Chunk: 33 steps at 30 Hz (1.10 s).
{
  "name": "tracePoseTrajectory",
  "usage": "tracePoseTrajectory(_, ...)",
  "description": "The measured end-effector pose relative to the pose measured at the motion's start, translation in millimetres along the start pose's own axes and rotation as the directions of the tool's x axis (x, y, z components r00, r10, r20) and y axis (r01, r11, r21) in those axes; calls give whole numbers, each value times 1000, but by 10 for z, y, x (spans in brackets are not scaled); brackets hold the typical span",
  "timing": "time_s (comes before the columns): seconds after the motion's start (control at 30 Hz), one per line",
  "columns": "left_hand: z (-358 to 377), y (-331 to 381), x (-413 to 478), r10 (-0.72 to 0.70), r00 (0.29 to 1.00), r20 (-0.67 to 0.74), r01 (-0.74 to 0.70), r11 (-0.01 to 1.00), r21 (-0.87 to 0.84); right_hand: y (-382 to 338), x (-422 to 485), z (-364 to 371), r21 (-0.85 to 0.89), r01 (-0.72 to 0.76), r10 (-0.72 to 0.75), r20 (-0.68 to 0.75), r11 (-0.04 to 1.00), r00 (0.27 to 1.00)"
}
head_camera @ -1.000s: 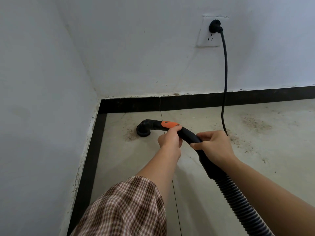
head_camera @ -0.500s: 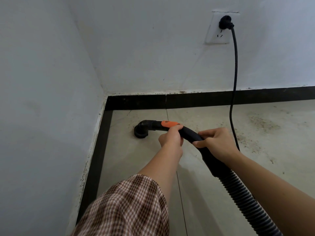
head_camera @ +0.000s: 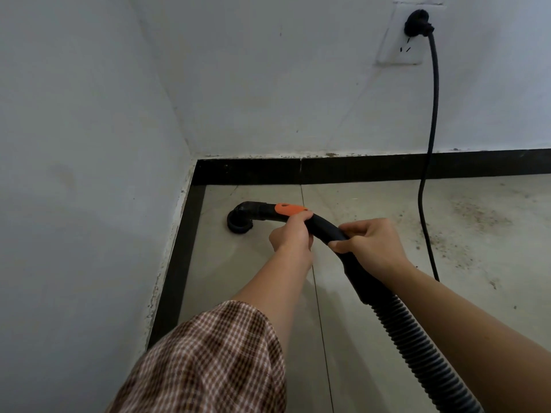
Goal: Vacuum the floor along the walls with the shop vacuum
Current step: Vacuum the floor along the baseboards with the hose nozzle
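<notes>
The left hand [head_camera: 290, 235] and the right hand [head_camera: 372, 247] were clamped on the vacuum hose [head_camera: 326, 227], its nozzle [head_camera: 240, 220] lay on the floor [head_camera: 253, 293] near the corner, and a sweep rightward could probably snag the hanging power cord [head_camera: 430, 144] and loosen the plug [head_camera: 417, 22].

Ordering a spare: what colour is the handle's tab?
The tab is orange; head view shows it.

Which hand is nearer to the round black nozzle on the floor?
Left. The left hand grips the handle just behind the nozzle; the right hand grips farther back, toward the ribbed hose.
</notes>
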State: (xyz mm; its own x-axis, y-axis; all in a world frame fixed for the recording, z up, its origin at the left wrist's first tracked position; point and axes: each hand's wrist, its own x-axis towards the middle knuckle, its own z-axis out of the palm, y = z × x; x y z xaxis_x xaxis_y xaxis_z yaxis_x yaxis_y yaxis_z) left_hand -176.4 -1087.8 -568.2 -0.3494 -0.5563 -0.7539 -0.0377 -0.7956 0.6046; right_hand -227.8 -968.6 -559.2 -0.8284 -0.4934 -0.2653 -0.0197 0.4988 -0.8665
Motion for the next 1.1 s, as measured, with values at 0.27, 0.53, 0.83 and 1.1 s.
tracePoseTrajectory(0.27,-92,51,36,31,998,-47,-32,999,-26,-56,7,130,-8,-16,17,28,1000,999)
tracePoseTrajectory(0.53,-59,54,-22,14,997,-70,-16,1000,-25,-112,-33,54,-64,8,-5,35,998,999)
tracePoseTrajectory(0.83,117,-89,-162,-32,998,-53,33,999,14,-72,-134,-233,-102,4,-3,5,995,1000)
tracePoseTrajectory(1.1,102,-109,-194,-38,997,-67,41,999,30,-98,-187,-264,-88,13,-11,18,996,1000)
